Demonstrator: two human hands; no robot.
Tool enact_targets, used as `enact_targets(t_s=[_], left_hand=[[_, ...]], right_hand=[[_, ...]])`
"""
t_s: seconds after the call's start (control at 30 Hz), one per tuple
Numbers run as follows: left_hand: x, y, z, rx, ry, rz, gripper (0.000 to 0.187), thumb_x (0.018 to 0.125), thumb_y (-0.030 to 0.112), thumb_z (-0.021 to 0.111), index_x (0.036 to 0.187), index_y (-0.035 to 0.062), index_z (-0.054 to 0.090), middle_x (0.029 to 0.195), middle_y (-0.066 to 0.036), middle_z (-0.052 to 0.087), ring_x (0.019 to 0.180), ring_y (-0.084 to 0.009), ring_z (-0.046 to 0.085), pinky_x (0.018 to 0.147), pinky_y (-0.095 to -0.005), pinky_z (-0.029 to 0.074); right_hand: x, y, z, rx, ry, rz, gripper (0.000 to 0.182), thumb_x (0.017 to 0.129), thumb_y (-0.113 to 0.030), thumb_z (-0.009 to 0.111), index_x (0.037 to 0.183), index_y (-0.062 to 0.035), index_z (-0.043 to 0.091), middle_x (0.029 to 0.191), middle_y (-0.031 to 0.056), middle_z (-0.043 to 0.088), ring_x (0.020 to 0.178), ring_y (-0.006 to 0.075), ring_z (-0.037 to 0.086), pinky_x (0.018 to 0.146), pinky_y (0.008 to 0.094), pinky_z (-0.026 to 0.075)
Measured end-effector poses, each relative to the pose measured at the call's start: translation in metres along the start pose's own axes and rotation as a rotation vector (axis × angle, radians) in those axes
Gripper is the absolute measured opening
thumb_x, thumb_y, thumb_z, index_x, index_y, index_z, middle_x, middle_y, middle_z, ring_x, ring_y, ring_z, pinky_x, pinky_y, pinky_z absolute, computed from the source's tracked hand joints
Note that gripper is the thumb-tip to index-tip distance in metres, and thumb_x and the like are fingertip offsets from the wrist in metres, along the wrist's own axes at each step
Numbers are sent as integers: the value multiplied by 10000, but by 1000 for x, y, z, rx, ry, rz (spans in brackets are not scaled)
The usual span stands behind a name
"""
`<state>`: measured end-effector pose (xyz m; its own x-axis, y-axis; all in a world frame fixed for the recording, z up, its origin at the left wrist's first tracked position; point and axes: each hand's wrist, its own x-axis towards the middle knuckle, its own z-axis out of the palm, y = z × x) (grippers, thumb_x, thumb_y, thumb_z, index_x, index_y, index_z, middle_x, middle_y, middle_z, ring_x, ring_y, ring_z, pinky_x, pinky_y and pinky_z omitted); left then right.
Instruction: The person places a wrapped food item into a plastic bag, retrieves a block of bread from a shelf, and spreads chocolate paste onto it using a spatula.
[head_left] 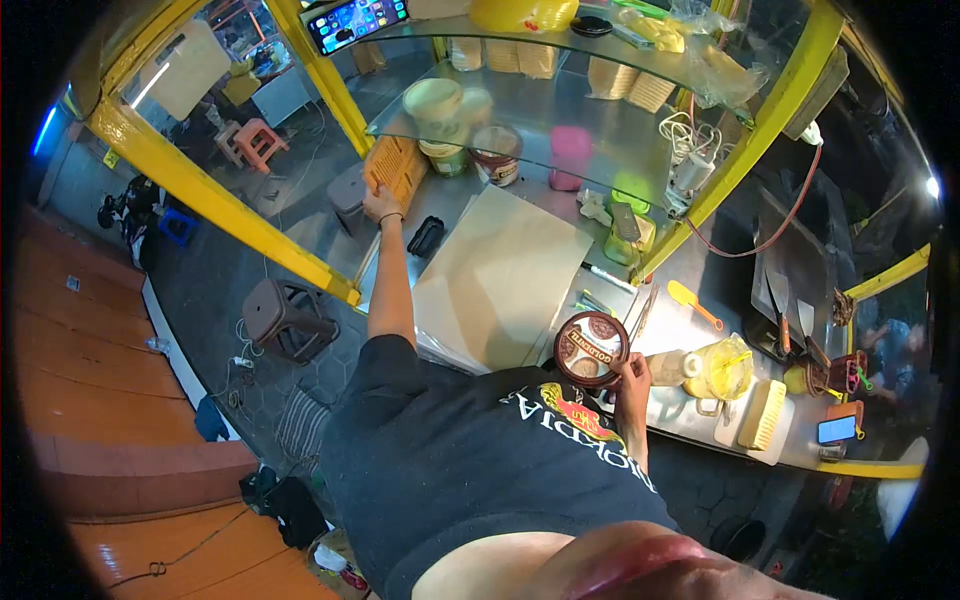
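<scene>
My left hand is closed on the near edge of an orange slatted basket, which stands tilted at the left end of the counter. Below it lies a black case. My right hand grips the rim of a round brown-lidded tub with a printed label, held close to my shirt. Between my hands a stack of pale paper sheets lies on the counter. Beside the tub are a pale bottle and a jug of yellowish contents.
Tubs and a pink container stand beneath the glass shelf. Yellow posts frame the stall. At right are a griddle with spatulas, a yellow brush and a phone. A stool is at left.
</scene>
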<state>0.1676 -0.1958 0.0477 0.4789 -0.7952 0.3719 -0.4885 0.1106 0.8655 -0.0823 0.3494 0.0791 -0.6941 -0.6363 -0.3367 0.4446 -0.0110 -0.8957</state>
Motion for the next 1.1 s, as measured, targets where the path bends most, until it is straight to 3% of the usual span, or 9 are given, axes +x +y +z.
enact_targets(t_s=[0.3,0.37,0.47,0.5,0.63,0.67,0.73,0.83,1.1], left_hand=[[10,-57,-47,-130,-294,184,354,852,344,633,1014,30,642,874,-179,690,833,-332,666,702,-398,514],[-16,-9,-69,-95,81,214,293,856,277,645,1006,27,617,915,-147,685,798,-284,660,684,-357,510],[-45,25,-83,-153,181,161,229,874,220,635,997,28,611,882,-100,656,745,-209,615,714,-338,492],[-45,14,-61,-441,185,410,224,889,245,623,964,34,599,805,-62,638,701,-196,615,604,-321,503],[-65,29,-11,-644,-689,-133,355,946,358,539,1107,43,568,940,-92,637,708,-170,617,617,-267,497],[-56,22,17,-651,-694,-125,355,946,358,539,1107,43,568,940,-92,637,708,-170,617,617,-267,497],[-38,18,71,-680,-778,-613,506,936,446,522,1243,46,476,1049,-141,614,706,-188,629,582,-299,498],[-21,27,112,-756,-655,-850,613,889,518,539,1224,12,451,961,-141,633,769,-218,628,565,-364,506],[2,24,176,-683,-588,-820,536,869,477,604,927,-48,510,772,-136,595,538,-277,567,407,-395,396]], right_hand=[[7,5,3,-37,-47,23,137,807,-32,582,814,-96,462,706,-12,523,560,56,480,499,189,397],[10,13,-5,-99,-69,3,126,831,-74,595,816,-104,473,722,-12,544,583,50,489,519,184,389],[6,13,1,-45,-43,6,121,840,-83,592,817,-105,476,714,-18,547,550,44,475,492,184,390],[7,16,3,-40,-48,4,121,840,-83,592,817,-105,476,714,-18,547,550,44,475,492,184,390],[6,26,-4,-23,-23,-6,134,824,-65,597,808,-103,469,703,-17,533,539,44,470,482,181,386],[7,26,-5,-11,-29,-14,142,817,-58,599,803,-103,466,699,-18,528,540,44,469,482,180,382],[2,23,-5,-43,-13,-13,153,810,-51,602,793,-102,459,689,-20,519,537,43,463,479,183,373],[-7,21,-2,-76,5,-41,152,803,-38,599,792,-98,460,688,-15,526,544,46,472,474,181,373],[-14,24,0,-71,103,-42,155,772,-65,624,782,-106,475,679,-21,535,508,46,484,450,177,394]])
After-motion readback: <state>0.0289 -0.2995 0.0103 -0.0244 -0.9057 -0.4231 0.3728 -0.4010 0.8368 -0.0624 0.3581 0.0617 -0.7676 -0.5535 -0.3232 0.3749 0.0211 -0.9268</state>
